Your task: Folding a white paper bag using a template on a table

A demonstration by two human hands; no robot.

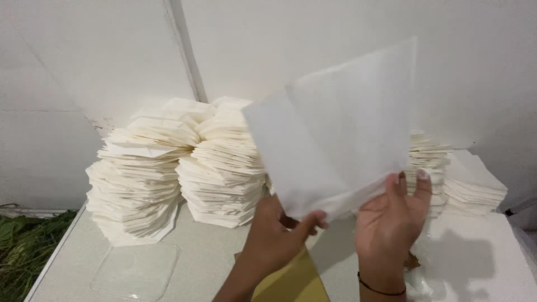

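So you had a white sheet of paper (341,134) lifted up off the bench (212,263), held in the air in front of the wall (112,56), above the middle of the bench and blocking part of the stacks behind it. Your left hand (277,237) was pinching its lower edge, thumb curled over the front of the sheet, so that one was clamped on the paper for sure. Your right hand (391,221) was at the lower right corner of the sheet, fingers spread up against it, fingertips (400,182) touching the paper and gripping it from that side too. There was a thin dark bracelet (380,289) on that wrist.

Along the back edge of the bench sat tall stacks of folded white paper (179,173), fanned out and leaning a bit, two big ones toward the back left. More stacks (447,179) peeked out behind the sheet toward the back right corner. A clear plastic lid (137,271) lay flat near the front left edge. A yellow sheet (293,282) lay at the front edge, right under your left forearm. Off the left edge, some green leaves (22,246) were down below.
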